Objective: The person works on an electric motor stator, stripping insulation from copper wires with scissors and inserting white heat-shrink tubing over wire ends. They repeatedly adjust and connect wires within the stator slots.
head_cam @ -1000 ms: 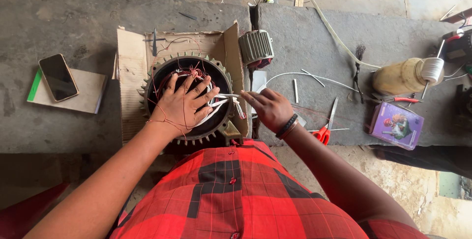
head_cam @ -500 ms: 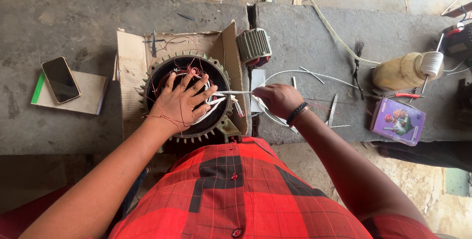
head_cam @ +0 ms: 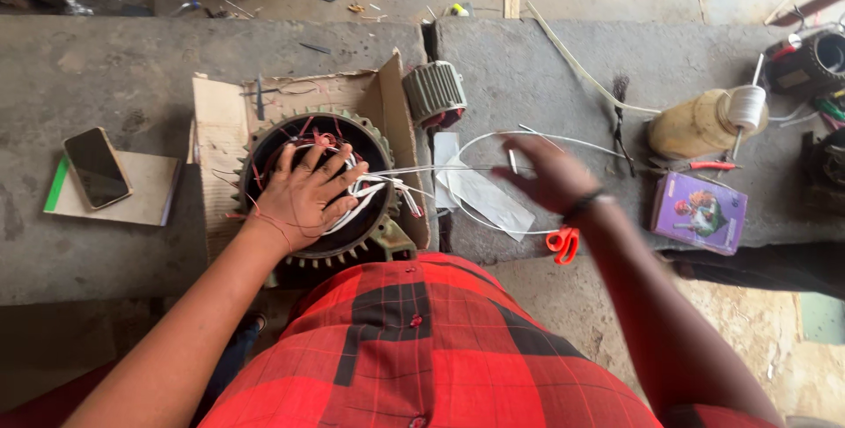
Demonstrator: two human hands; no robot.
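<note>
Left hand [head_cam: 304,192] is lying spread flat, fingers splayed, pressing down on the windings inside the big round motor stator [head_cam: 312,186], so it's pinning things rather than gripping anything. That stator is sitting on a sheet of cardboard [head_cam: 216,129] on the long grey concrete bench [head_cam: 546,76], right in front of the person in the red checked shirt.

Right hand [head_cam: 546,177] is hanging in the air over the bench to the right of the stator, blurry, fingers loosely open. Can't tell if it's pinching anything (a thin white strand is running right past it, but the blur is hiding any contact).

As for progress, I'd say it's somewhere in the middle: red wires and white sleeved leads [head_cam: 378,189] are already sitting in the stator bore, but they're sticking out loose toward the right and nothing is looking tied off yet. A long white tube or cord [head_cam: 493,138] is looping across the bench from there.

Going down in size from there: a yellowish jug [head_cam: 695,124] is lying on its side with a spool of white thread [head_cam: 746,107] at its mouth, a purple box [head_cam: 698,212] is sitting near the bench edge (closed, contents not visible), a small ribbed grey part [head_cam: 434,92] is resting just behind the cardboard, a phone [head_cam: 95,167] is lying on a notebook [head_cam: 141,195] far left, and orange-handled scissors [head_cam: 562,243] are poking out under the right wrist.
</note>
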